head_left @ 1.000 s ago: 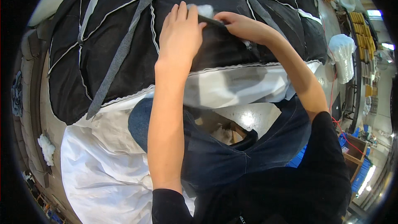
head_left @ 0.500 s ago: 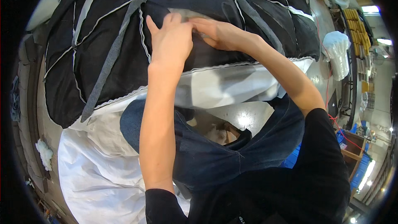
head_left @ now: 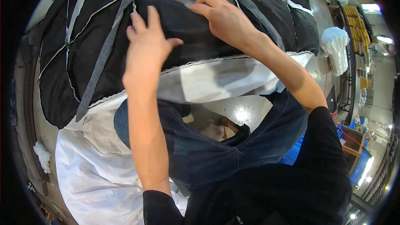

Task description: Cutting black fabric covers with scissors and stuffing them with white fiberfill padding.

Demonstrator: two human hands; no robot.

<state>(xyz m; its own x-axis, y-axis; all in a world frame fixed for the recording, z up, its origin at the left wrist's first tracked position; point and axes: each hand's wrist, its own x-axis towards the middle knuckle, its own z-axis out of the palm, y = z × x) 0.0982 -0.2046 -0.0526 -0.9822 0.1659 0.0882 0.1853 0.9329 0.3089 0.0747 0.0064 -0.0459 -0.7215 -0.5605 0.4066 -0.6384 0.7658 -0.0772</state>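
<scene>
Big black quilted fabric cushion with grey straps and white piping [head_left: 104,54] fills 12 o'clock. Left hand [head_left: 148,52] flat on it, fingers spread, released. Right hand [head_left: 223,18] at 1 o'clock, fingertips pinching its fabric. White cloth [head_left: 96,171] at 7 o'clock.

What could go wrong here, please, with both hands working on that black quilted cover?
The right hand pinches at a small pale gap in the black cover; a hard tug might widen it or pull stuffing out. The left hand lies flat and open, so the cover could slide under it. The white fabric hangs loose below the cover's edge and could snag or drag.
</scene>
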